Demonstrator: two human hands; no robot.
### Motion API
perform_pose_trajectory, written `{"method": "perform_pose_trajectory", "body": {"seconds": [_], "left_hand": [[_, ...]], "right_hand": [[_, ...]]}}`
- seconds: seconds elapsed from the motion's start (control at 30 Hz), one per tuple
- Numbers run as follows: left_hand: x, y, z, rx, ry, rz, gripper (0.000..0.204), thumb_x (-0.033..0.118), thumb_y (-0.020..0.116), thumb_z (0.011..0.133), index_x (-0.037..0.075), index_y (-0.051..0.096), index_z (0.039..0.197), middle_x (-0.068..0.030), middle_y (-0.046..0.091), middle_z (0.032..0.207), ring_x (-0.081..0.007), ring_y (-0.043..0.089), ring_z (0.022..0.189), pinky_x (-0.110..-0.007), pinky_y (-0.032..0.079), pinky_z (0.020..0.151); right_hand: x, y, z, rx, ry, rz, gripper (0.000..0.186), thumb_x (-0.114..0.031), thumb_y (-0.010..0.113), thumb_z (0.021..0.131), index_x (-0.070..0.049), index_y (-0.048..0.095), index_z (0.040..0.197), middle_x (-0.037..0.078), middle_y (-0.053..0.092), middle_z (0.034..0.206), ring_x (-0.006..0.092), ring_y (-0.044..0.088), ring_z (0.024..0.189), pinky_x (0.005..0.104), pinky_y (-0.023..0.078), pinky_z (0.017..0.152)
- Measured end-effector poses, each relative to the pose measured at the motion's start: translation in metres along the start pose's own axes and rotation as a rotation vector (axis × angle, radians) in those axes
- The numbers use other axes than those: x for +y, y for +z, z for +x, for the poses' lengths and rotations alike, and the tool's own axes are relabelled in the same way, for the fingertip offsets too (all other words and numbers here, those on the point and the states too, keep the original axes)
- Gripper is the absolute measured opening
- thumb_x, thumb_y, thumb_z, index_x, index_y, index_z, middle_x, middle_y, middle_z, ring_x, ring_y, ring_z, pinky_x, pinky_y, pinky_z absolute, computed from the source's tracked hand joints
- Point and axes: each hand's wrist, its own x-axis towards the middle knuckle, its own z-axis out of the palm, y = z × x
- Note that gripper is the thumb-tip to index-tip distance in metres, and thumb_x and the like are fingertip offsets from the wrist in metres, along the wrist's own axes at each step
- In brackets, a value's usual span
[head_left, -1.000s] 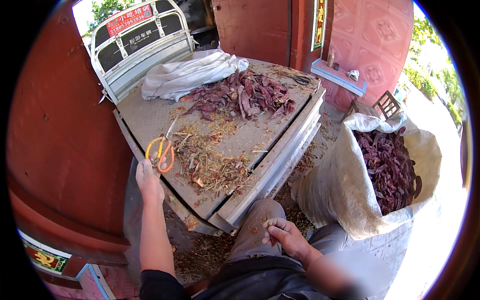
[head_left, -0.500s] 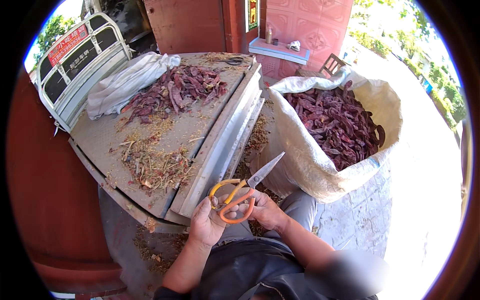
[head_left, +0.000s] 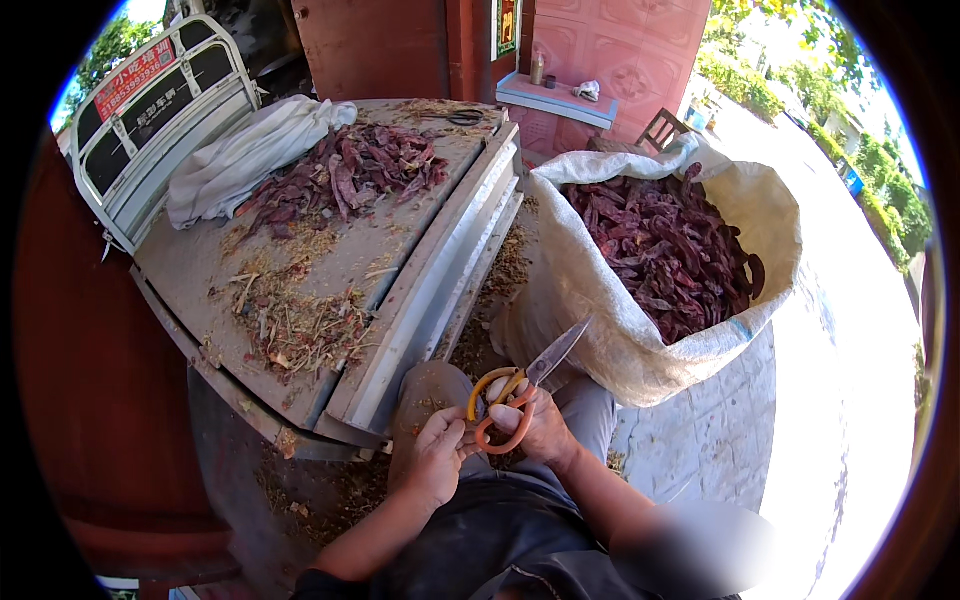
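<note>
My right hand grips a pair of scissors above my lap. One handle loop is yellow, the other orange, and the grey blades point up and to the right, toward a sack. My left hand is close beside the loops, its fingers curled and pinched together near their left side. Whatever lies between those fingertips is too small to make out. To the right stands a large white woven sack, its mouth wide, holding many dried dark red chili peppers.
On the metal truck bed at left lie a pile of dried chilies, a white cloth sack and scattered stems and seeds. Dark scissors rest at its far edge. Behind are a ledge and a wooden chair.
The scissors have shifted slightly right, now in my right hand's grip. My left hand has come off the yellow loop and moved lower and right, beside the handles.
</note>
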Motion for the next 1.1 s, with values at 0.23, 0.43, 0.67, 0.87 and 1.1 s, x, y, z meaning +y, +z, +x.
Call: {"method": "perform_pose_trajectory", "body": {"seconds": [0.23,0.43,0.67,0.87,1.1], "left_hand": [[-0.014,0.008,-0.003,-0.056,0.246,0.602,0.029,0.019,0.070,0.104,0.001,0.062,0.125,-0.0054,0.068,0.119,-0.0133,0.063,0.111,-0.031,0.050,0.096],[-0.037,-0.002,0.005,0.038,0.295,0.409,0.042,0.015,0.078,0.097,0.000,0.058,0.130,-0.0086,0.069,0.122,-0.0155,0.065,0.112,-0.033,0.053,0.098],[-0.030,0.011,0.003,0.172,0.312,0.438,0.045,0.006,0.079,0.093,-0.001,0.057,0.132,-0.0108,0.068,0.124,-0.0159,0.066,0.113,-0.033,0.055,0.096],[-0.040,-0.021,0.011,0.043,0.237,0.539,0.035,0.008,0.073,0.099,-0.002,0.058,0.130,-0.0081,0.072,0.110,-0.0130,0.068,0.102,-0.031,0.056,0.087],[0.008,-0.005,-0.001,0.088,0.146,0.388,0.010,0.007,0.062,0.104,0.003,0.062,0.113,-0.0083,0.068,0.103,-0.0126,0.064,0.081,-0.027,0.051,0.070]], "right_hand": [[0.012,0.012,0.000,0.080,-0.037,0.081,0.022,-0.020,0.075,0.098,-0.006,0.064,0.112,0.001,0.063,0.101,0.0104,0.060,0.093,0.0292,0.051,0.083],[0.046,0.028,0.001,0.141,-0.073,0.236,0.028,-0.023,0.074,0.100,-0.007,0.062,0.119,0.000,0.063,0.107,0.0088,0.060,0.095,0.0277,0.051,0.083],[0.057,0.034,-0.002,0.156,-0.095,0.198,0.031,-0.027,0.072,0.101,-0.005,0.064,0.122,0.001,0.067,0.113,0.0113,0.062,0.103,0.0322,0.052,0.091],[0.037,0.027,-0.002,0.160,-0.018,0.115,0.025,-0.020,0.074,0.099,-0.004,0.067,0.118,0.003,0.068,0.111,0.0110,0.063,0.103,0.0309,0.053,0.089],[0.006,-0.004,-0.001,0.141,-0.108,-0.190,0.020,-0.005,0.071,0.096,-0.001,0.064,0.115,0.001,0.065,0.099,0.0096,0.062,0.091,0.0281,0.053,0.081]]}}
